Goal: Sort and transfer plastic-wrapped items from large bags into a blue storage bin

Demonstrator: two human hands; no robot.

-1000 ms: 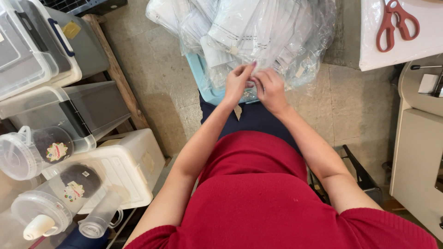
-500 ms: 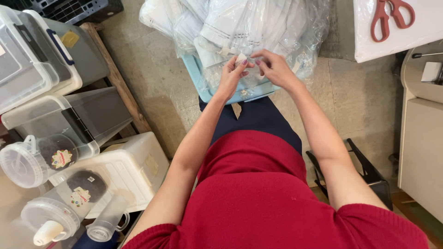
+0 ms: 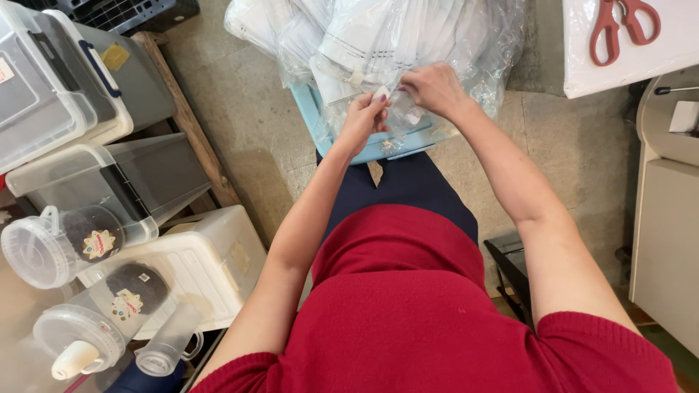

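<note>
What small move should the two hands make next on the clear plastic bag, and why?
Probably peel the small white tab away with the left hand, while the right hand steadies the clear plastic bag. Both hands pinch close together at that tab, over the light blue tray, so it seems only partly lifted.

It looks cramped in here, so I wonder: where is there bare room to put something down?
Bare floor lies between the wooden plank and the blue tray, and again right of the tray below the white table. It is crowded at left with plastic boxes and jars, and where both hands work the bagged bundles.
</note>
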